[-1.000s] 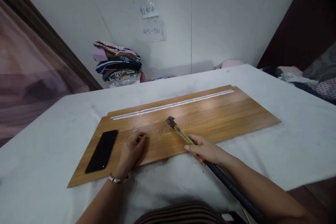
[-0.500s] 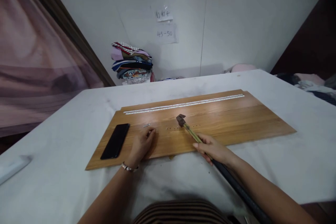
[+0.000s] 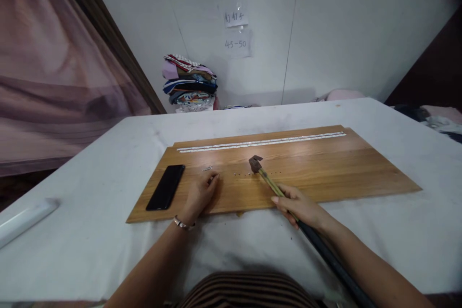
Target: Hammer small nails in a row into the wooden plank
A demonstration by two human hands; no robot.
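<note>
White cloth-covered table (image 3: 90, 178) is stretching wide, carrying long brown wood-grain board (image 3: 332, 168) lying flat mid-surface; glossy white tube-shaped object (image 3: 27, 221) resting over at left.

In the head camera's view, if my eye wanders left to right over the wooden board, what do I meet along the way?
Black phone → left hand → rusty hammer head → right hand, which is wrapped around the hammer's handle.
</note>
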